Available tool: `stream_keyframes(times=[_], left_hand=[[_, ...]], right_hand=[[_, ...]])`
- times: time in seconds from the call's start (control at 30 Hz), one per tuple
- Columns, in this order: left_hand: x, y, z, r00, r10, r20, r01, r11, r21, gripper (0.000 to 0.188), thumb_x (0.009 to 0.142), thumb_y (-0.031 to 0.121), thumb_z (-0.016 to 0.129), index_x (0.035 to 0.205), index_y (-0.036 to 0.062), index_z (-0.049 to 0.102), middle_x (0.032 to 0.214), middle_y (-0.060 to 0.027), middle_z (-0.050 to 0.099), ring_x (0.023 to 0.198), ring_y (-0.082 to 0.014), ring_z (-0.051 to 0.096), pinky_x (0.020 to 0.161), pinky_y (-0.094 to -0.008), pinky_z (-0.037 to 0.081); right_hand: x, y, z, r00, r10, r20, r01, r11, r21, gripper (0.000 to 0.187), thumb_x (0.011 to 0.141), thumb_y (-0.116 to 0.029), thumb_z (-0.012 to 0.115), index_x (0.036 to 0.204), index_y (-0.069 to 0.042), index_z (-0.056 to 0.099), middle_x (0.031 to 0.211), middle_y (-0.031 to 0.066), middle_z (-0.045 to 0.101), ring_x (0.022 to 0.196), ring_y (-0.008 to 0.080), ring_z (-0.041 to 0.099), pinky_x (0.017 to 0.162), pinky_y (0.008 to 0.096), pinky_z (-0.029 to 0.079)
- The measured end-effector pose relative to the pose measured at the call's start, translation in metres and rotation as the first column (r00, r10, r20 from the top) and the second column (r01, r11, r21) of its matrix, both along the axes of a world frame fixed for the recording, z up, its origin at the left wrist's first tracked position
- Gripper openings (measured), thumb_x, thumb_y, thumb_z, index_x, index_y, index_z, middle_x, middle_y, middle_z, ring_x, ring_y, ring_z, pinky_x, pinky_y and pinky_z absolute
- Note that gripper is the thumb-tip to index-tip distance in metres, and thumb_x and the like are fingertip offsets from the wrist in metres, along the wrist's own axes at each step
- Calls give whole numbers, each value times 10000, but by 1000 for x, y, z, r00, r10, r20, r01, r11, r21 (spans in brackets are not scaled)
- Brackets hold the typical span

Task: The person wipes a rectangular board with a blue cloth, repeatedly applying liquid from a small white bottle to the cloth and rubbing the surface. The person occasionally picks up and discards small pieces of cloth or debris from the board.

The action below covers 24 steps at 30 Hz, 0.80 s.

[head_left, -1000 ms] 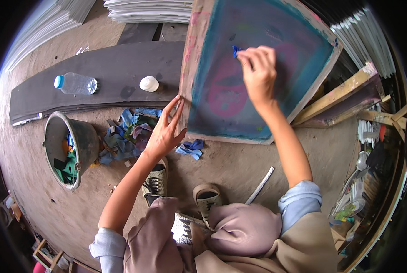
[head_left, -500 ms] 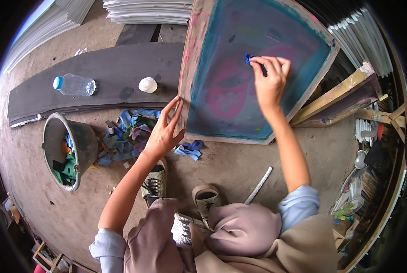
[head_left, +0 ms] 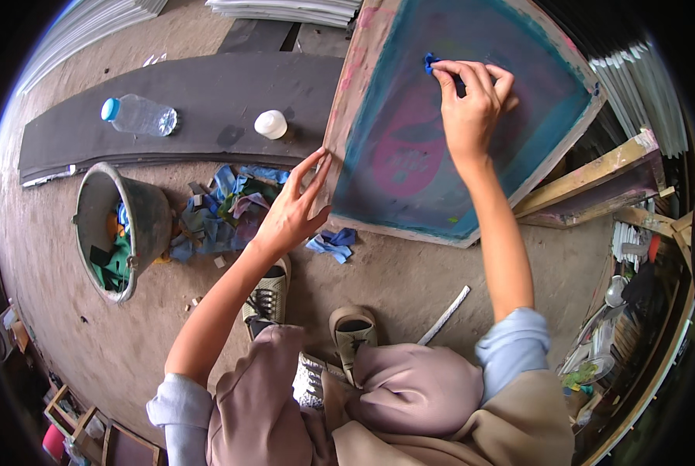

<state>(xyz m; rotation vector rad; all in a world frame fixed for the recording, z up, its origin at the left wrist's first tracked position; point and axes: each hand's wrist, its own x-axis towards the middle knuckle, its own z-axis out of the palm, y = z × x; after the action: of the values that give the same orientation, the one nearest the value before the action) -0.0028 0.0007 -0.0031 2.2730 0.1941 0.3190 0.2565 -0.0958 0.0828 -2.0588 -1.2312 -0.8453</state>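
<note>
In front of me a screen printing frame point(head_left: 354, 93) stands tilted, its wooden border smeared with paint. Its mesh point(head_left: 472, 167) is teal round the edges, with a faded pink pattern in the middle. Between the fingertips of my right hand point(head_left: 474, 105) is a small blue rag point(head_left: 431, 62), against the upper part of the mesh. My left hand point(head_left: 291, 208) rests with fingers stretched out along the left wooden edge of the frame, holding nothing.
On a dark sheet stack point(head_left: 200, 101) lie a clear bottle point(head_left: 145, 116) with a blue cap and a small white bottle point(head_left: 271, 124). A bucket point(head_left: 149, 221) with cloth scraps sits left, beside loose rags point(head_left: 219, 221). Another wooden frame point(head_left: 588, 179) leans at the right.
My right hand has moved the blue rag upward over the mesh. The whole view has shifted slightly, so the frame sits farther right. My left hand stays on the frame's edge.
</note>
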Motion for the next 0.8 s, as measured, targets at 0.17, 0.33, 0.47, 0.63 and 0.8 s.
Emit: stream_keyframes(times=[0.17, 0.33, 0.47, 0.63, 0.8], left_hand=[[2, 1, 1, 1000, -18, -5, 17, 999, -39, 878, 698, 26, 725, 1453, 108, 283, 1457, -158, 233, 1302, -347, 360, 1046, -415, 392], [3, -2, 3, 1000, 8, -9, -8, 1000, 1, 870, 702, 27, 723, 1451, 105, 287, 1456, -151, 234, 1296, -343, 368, 1031, -415, 409], [4, -2, 1, 1000, -5, -12, 5, 1000, -30, 884, 693, 14, 728, 1450, 88, 278, 1450, -153, 237, 1299, -339, 365, 1044, -412, 404], [5, -6, -4, 998, 46, 42, -46, 999, -7, 882, 689, 3, 729, 1444, 67, 277, 1442, -162, 248, 1304, -339, 359, 1047, -407, 407], [6, -2, 1, 1000, -13, 24, 14, 999, -36, 862, 699, 11, 713, 1438, 54, 272, 1433, -184, 262, 1278, -355, 368, 1033, -401, 406]], right_hand=[[-30, -9, -25, 925, 359, 121, -290, 876, -386, 76, 750, -129, 697, 775, -199, 683, 789, -73, 609, 923, 122, 534, 843, 354, 296], [-31, -6, -26, 998, 53, -32, -56, 992, -116, 67, 763, -130, 674, 808, -180, 681, 858, -50, 633, 902, 178, 520, 844, 408, 313], [-44, -37, -55, 909, 416, 33, -354, 810, -468, 58, 769, -118, 662, 797, -168, 671, 863, -48, 600, 941, 159, 517, 857, 427, 304], [-24, 8, -8, 995, 79, 59, -70, 988, -141, 53, 760, -117, 662, 780, -165, 667, 860, -58, 618, 914, 165, 520, 815, 434, 316], [-57, -12, -41, 921, 372, 119, -301, 871, -389, 51, 755, -155, 682, 805, -165, 680, 828, -57, 602, 920, 148, 527, 833, 393, 336]])
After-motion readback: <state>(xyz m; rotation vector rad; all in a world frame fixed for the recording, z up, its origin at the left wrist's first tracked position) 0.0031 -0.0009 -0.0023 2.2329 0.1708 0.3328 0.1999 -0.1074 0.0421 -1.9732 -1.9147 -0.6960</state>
